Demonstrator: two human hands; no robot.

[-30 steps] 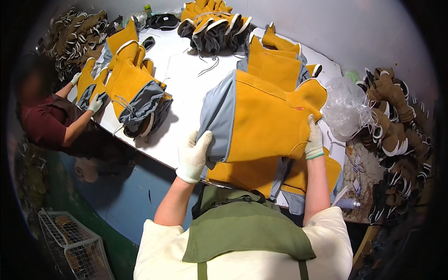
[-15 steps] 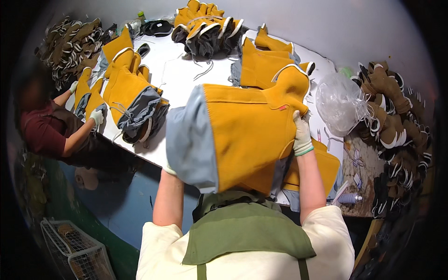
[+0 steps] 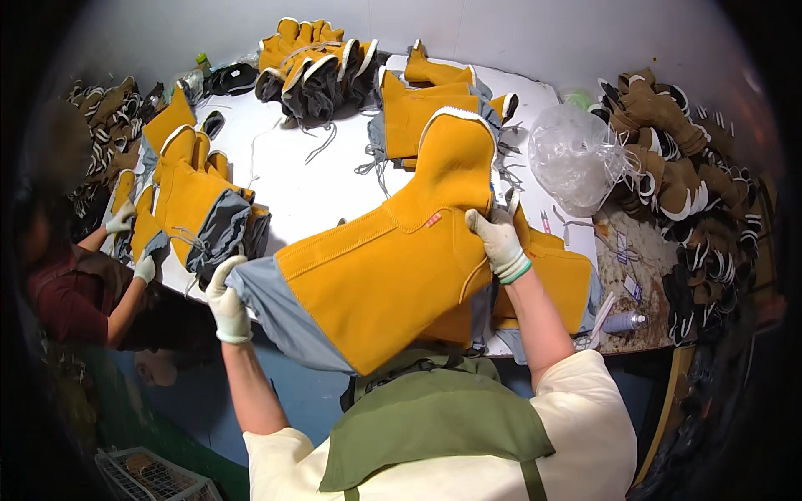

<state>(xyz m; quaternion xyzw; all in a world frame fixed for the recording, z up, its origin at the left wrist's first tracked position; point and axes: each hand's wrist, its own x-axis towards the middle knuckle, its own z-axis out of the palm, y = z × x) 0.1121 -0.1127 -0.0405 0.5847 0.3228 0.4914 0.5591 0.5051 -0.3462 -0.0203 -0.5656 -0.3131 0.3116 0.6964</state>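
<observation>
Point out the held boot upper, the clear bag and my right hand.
Boot upper (image 3: 383,260): head view, middle of its yellow shaft.
Clear bag (image 3: 575,159): head view, middle of its crinkled side.
Right hand (image 3: 499,243): head view, middle of the gloved hand.

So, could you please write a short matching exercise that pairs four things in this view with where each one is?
Column one
1. Wearer's left hand
2. Wearer's right hand
3. Clear plastic bag
4. Tied yellow bundle

Column two
A. Beside the brown heap
B. Far side of the white table
C. At the grey cloth cuff
D. On the yellow part of the held boot piece

Pairs: 1-C; 2-D; 3-A; 4-B
</observation>
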